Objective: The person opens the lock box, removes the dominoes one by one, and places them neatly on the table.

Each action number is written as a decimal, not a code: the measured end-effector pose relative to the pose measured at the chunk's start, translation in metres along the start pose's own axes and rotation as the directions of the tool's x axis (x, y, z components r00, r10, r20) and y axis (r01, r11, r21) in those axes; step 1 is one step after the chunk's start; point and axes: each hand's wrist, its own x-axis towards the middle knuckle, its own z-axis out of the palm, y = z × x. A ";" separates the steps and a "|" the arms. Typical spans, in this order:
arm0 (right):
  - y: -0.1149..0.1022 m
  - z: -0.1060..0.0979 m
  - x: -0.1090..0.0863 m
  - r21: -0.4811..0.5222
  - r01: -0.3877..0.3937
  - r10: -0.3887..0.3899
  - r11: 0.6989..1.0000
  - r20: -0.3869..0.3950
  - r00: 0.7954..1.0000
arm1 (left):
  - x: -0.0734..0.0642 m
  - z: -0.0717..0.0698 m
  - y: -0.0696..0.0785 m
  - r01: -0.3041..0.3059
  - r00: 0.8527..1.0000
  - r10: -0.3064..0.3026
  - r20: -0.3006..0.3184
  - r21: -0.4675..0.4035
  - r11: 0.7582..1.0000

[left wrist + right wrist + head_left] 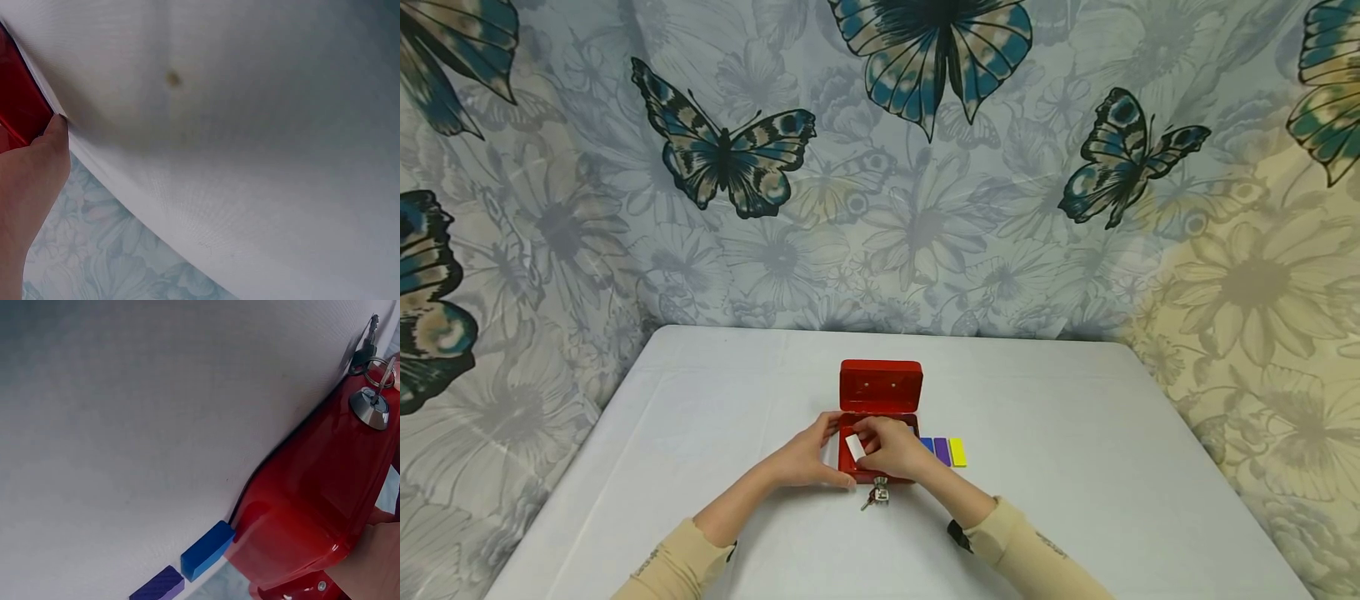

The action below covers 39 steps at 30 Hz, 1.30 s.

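Note:
A red metal cash box (877, 477) stands with its lid (881, 386) raised. My left hand (805, 454) holds the box at its left side, thumb by the front corner and fingers towards the back; the left wrist view shows the thumb (56, 131) against the red wall. Over the box's inside, my right hand (891, 448) pinches a white block (855, 447), slightly tilted. The fingertips partly hide the block and the box's interior. In the right wrist view most of the right hand is hidden behind the box wall.
Blue (927, 444), purple (942, 452) and yellow (957, 452) blocks lie in a row right of the box. A key ring with keys (872, 497) hangs from the lock (370, 407) at the box's front. A white cloth covers the table (1037, 400), with patterned fabric behind.

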 end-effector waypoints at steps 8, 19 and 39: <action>-0.004 0.004 0.004 -0.021 -0.015 0.015 1.000 0.014 1.000 | 0.000 -0.001 0.000 -0.003 1.000 0.003 0.004 0.000 1.000; -0.007 0.006 0.007 -0.079 0.010 -0.010 0.997 0.005 1.000 | -0.001 -0.001 -0.001 -0.015 1.000 0.015 0.006 -0.003 1.000; -0.006 0.008 0.007 -0.133 0.002 -0.003 0.991 -0.005 1.000 | -0.002 0.000 0.001 -0.041 0.999 0.041 0.012 -0.009 0.999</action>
